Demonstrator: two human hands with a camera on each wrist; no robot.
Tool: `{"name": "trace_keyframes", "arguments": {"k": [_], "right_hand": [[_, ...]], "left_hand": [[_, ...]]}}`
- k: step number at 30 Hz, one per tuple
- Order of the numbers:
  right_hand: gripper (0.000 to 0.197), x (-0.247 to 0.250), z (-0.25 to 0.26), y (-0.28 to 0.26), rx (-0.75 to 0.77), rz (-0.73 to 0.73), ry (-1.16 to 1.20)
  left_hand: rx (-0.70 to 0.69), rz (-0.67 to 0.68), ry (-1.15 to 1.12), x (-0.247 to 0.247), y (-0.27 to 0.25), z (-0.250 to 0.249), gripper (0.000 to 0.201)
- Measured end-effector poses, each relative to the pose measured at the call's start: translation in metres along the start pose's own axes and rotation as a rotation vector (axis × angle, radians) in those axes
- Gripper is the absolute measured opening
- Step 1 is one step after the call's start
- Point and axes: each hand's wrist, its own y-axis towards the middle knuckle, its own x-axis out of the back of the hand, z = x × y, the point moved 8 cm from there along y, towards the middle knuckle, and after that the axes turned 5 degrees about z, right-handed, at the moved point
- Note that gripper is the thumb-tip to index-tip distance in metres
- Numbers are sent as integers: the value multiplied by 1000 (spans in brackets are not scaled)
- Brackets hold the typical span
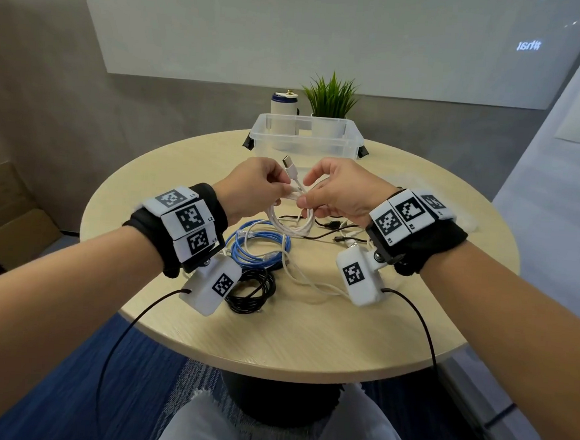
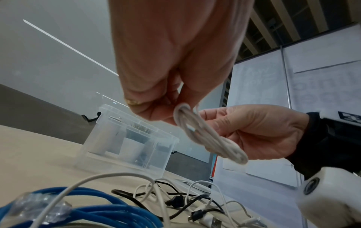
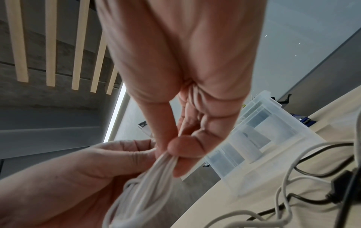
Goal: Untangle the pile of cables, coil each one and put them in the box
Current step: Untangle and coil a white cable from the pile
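Both hands hold a coiled white USB cable (image 1: 290,216) above the round table. My left hand (image 1: 261,187) pinches the top of the coil, and the cable's USB plug (image 1: 288,163) sticks up past its fingers. My right hand (image 1: 331,197) pinches the same bundle from the right; in the right wrist view its thumb and fingers squeeze the white strands (image 3: 156,174). In the left wrist view the coil (image 2: 207,138) hangs between both hands. A clear plastic box (image 1: 304,138) stands behind the hands, with no cables inside.
On the table (image 1: 308,324) lie a coiled blue network cable (image 1: 261,248), a coiled black cable (image 1: 252,291), and loose white and black cables (image 1: 332,231) under the right hand. A potted plant (image 1: 329,97) and a white bottle (image 1: 283,107) stand behind the box.
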Motion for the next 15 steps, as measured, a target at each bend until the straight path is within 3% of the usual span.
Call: {"name": "trace_keyframes", "arguments": {"k": [4, 10, 15], "right_hand": [[22, -2, 3, 0, 46, 8, -66], [19, 6, 1, 2, 55, -48, 2], [15, 5, -1, 3, 38, -56, -3]], "left_hand": [[3, -20, 50, -1, 0, -3, 1], [22, 257, 89, -16, -6, 2, 16], [47, 217, 206, -15, -4, 8, 20]]}}
